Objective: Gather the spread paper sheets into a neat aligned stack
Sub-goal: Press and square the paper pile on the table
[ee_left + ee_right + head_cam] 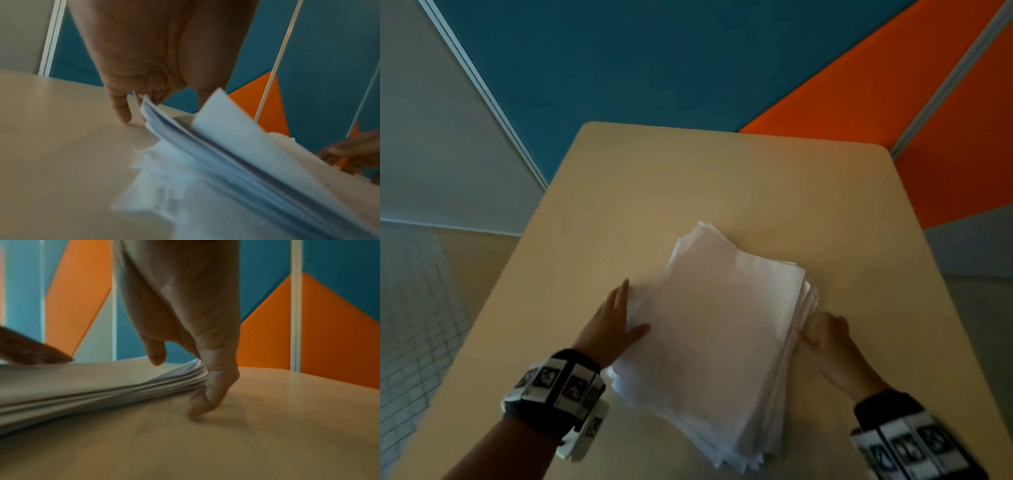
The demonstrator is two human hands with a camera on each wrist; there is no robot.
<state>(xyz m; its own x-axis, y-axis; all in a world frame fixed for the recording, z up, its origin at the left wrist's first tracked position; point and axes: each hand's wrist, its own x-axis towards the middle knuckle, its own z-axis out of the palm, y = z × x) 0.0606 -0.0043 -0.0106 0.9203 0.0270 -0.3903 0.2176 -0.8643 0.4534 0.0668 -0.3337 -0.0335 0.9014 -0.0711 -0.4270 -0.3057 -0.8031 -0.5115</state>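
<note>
White paper, a thick pile of sheets [722, 329], lies near the middle of the pale wooden tabletop [688, 178], toward the edge nearest us. We see it gathered but not squared: the sheets are fanned, with stepped corners sticking out at the far end and at the near end, and the long right edge shows many staggered layers. From the left wrist view the pile [236, 170] has its left side lifted off the tabletop [51, 146], with loose corners splayed under it and one top sheet curling upward. From the right wrist view the pile [92, 386] bows up in the middle and its edges thin out to the right.

Our left hand [616, 318] stands on its edge against the left side of the pile, fingers straight and together, thumb laid over the top sheet; its fingertips [123, 113] touch the tabletop just beside the paper. Our right hand [828, 339] is set against the right edge, fingers bent downward, the fingertips [197, 408] resting on the tabletop [287, 418] and touching the layered edge, thumb hanging above the top sheet. Neither hand closes round the paper; both press it from the sides.

Behind the tabletop stand blue [619, 68] and orange panels [893, 96].
</note>
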